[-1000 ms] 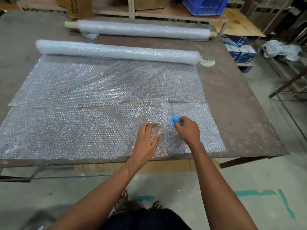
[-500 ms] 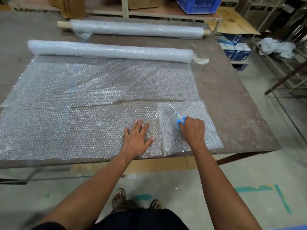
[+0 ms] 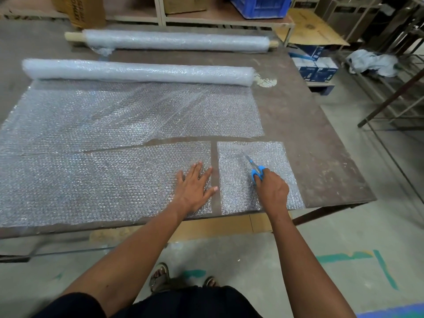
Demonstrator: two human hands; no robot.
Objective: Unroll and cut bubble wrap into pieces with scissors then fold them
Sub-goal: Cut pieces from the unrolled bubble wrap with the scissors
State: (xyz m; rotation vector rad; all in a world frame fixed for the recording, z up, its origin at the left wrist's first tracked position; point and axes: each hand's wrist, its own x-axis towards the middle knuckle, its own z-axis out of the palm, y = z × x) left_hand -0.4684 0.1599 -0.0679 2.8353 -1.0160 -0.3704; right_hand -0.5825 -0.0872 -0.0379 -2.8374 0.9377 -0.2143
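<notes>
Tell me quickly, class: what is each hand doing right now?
Left hand: open, fingers spread flat, pressing on the long bubble wrap strip.
Right hand: gripping the blue scissors over the small cut piece.

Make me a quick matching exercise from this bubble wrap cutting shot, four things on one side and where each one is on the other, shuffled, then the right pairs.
Things:
1. scissors
2. left hand
3. small cut piece
4. far roll

Places:
A. flat on the long strip
B. at the table's back edge
C. in the right hand
D. near right corner, apart from the long strip

Pairs: 1-C, 2-A, 3-D, 4-B
</notes>
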